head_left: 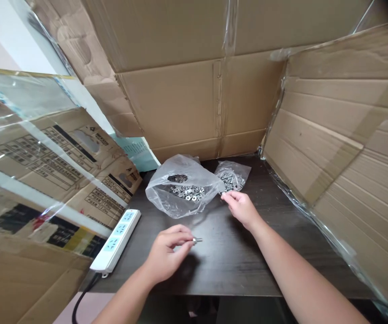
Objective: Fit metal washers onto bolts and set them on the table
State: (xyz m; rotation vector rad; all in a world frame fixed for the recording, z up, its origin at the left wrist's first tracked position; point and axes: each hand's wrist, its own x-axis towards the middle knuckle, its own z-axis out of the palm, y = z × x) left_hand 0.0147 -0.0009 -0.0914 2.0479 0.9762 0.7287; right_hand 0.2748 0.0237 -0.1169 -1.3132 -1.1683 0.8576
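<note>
Between thumb and fingers, my left hand (pixel 171 253) pinches a small metal bolt (pixel 198 240) whose shank points right, above the dark table. My right hand (pixel 239 208) is closed in a pinch at the right edge of a large clear bag; what its fingertips hold is too small to make out. That open plastic bag (pixel 162 198) has many metal washers (pixel 189 192) in it. Just behind my right hand, a smaller clear bag (pixel 243 170) contains many metal screws (pixel 230 181).
A white power strip (pixel 118 240) with a black cable lies on the table's (pixel 227 270) left side. Cardboard panels (pixel 180 103) stand behind and on the right. A taped cardboard box (pixel 55 153) and a pale green sheet (pixel 138 150) are at the left.
</note>
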